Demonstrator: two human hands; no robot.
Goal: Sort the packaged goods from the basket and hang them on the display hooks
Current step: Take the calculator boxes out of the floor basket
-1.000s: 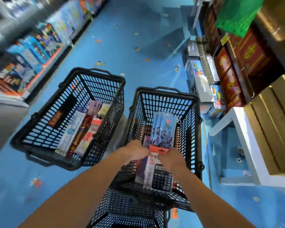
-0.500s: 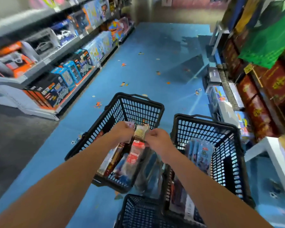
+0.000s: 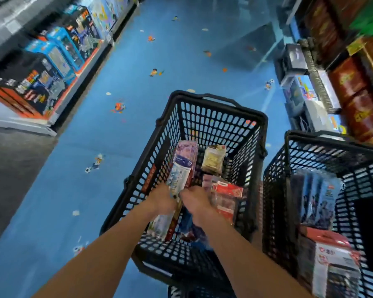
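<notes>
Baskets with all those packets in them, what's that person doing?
A person in a shop aisle is sorting packets in black baskets on the blue floor. Both hands are down in the left basket. The left hand grips a long white packet. The right hand is beside it, too blurred to tell its hold. A gold packet and a red packet lie there too. The right basket holds blue packets.

The black mesh basket (image 3: 211,125) in the centre holds a long pale-blue pack (image 3: 179,175) on its left side, a purple pack (image 3: 186,147) beyond it, a gold packet (image 3: 213,158) farther right and a red carded pack (image 3: 228,194) nearer.
</notes>
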